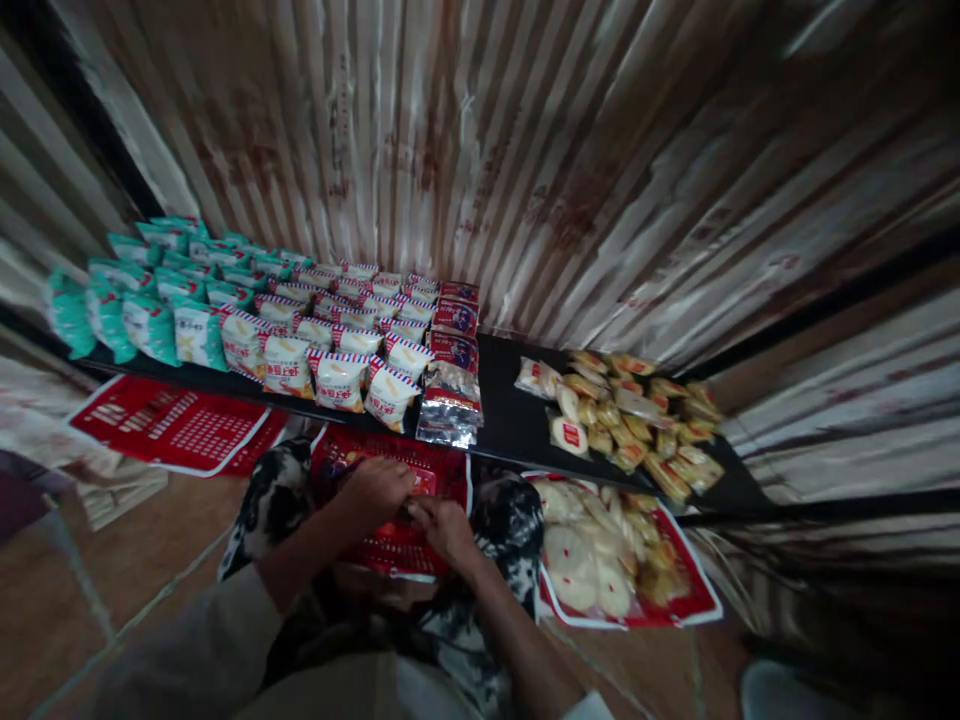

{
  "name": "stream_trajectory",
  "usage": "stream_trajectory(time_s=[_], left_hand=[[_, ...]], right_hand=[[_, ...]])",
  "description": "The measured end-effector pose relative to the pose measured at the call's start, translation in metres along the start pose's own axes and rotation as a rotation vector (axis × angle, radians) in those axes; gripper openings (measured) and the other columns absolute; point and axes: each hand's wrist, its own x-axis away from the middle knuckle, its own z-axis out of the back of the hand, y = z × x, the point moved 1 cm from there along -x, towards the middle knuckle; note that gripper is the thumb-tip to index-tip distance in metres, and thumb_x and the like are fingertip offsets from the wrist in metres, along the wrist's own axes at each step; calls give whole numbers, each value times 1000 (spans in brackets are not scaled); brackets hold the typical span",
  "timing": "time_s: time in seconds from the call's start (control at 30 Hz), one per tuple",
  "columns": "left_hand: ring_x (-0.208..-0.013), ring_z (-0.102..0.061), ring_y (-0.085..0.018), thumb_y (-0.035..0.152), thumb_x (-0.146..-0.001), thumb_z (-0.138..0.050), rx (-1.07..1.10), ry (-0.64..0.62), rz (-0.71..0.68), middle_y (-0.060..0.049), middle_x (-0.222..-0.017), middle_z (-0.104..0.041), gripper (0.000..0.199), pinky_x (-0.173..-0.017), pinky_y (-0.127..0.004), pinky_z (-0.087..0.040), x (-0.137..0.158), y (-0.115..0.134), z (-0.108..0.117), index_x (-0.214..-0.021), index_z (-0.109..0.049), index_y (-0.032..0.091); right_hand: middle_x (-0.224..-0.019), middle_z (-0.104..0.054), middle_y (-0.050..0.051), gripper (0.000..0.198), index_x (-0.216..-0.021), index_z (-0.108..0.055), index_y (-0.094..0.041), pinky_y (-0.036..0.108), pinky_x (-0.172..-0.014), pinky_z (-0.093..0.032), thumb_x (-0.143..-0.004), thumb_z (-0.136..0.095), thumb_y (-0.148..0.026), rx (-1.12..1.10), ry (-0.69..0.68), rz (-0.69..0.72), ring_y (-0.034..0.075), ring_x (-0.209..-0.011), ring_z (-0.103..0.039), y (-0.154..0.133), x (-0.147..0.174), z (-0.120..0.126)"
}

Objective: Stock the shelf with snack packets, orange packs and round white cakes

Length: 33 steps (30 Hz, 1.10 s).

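Both hands are close together over a red basket (450, 460) between my knees. My left hand (381, 490) is closed, its back turned up and its fingers curled down. My right hand (446, 530) is closed too, thumb and fingers pinched beside the left fingertips. Something small and dark shows between them, too dim to name. Just beyond the fingers, a red packet (424, 481) lies in the basket. Past the basket, a stack of red and silver packets (452, 375) stands at the edge of a black shelf (506, 400).
White snack bags (340, 380) and teal bags (150, 325) stand in rows on the shelf's left. Yellowish wrapped pieces (626, 415) are heaped on its right. A red basket of round packaged goods (592, 560) is beside my right knee; a red basket (176, 425) lies left. Corrugated wall (480, 150) behind.
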Motion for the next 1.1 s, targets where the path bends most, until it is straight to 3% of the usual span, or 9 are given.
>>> stream_trajectory(time_s=[0.1,0.2,0.3,0.37,0.43,0.57,0.73,0.87,1.1], left_hand=[[-107,-56,-23,26,-91,-39,7,417,-42,-11,-109,-63,28,-96,-39,-43,11,9,37,-106,-61,17],[-119,-49,-23,28,-89,-45,146,811,136,-11,-124,-55,32,-101,-41,-41,21,10,61,-117,-55,18],[-112,-55,-21,33,-87,-47,485,930,383,-11,-121,-56,36,-91,-36,-50,25,5,57,-119,-51,17],[-106,-58,-21,37,-86,-49,737,849,480,-12,-117,-58,39,-85,-34,-52,25,3,44,-119,-50,16],[-100,-61,-21,41,-85,-50,942,671,490,-12,-111,-62,42,-83,-34,-53,25,7,30,-118,-51,15],[-92,-65,-21,47,-84,-51,1310,317,311,-9,-105,-67,42,-85,-36,-52,23,29,16,-112,-53,16],[-86,-66,-22,56,-75,-58,1378,268,340,-8,-98,-70,52,-78,-35,-54,14,44,15,-108,-57,16],[-80,-66,-20,51,-75,-58,1384,204,384,-6,-94,-71,44,-74,-32,-54,2,49,20,-102,-58,17],[-87,-66,-20,40,-78,-59,1417,202,242,-7,-97,-69,39,-80,-31,-52,-32,62,39,-108,-55,16]], right_hand=[[-68,-68,0,32,-75,-71,-21,27,-63,-45,-86,-49,-41,-257,33,-28,17,-62,-59,-5,10,15],[-67,-66,-1,38,-72,-70,-18,26,-62,-45,-81,-54,-51,-531,61,-53,15,-61,-57,-15,18,28],[-66,-66,-1,38,-74,-70,-17,25,-61,-45,-77,-60,-54,-689,102,-101,14,-61,-56,-27,23,39],[-70,-68,0,36,-79,-71,-18,25,-63,-46,-77,-61,-52,-766,129,-123,15,-65,-58,-35,25,43],[-74,-68,1,35,-82,-71,-18,25,-63,-46,-76,-63,-52,-834,158,-134,15,-67,-59,-41,26,44],[-70,-67,0,33,-78,-70,-19,24,-63,-45,-76,-64,-51,-885,179,-117,14,-64,-58,-47,28,42],[-73,-67,0,31,-87,-69,-21,25,-64,-46,-78,-63,-50,-884,200,-106,15,-66,-59,-48,34,47],[-76,-68,2,34,-89,-68,-21,26,-62,-47,-73,-68,-51,-959,307,-173,16,-65,-60,-43,38,59],[-64,-62,-1,33,-79,-65,-20,23,-53,-42,-69,-71,-51,-906,538,-220,13,-57,-55,-41,31,88]])
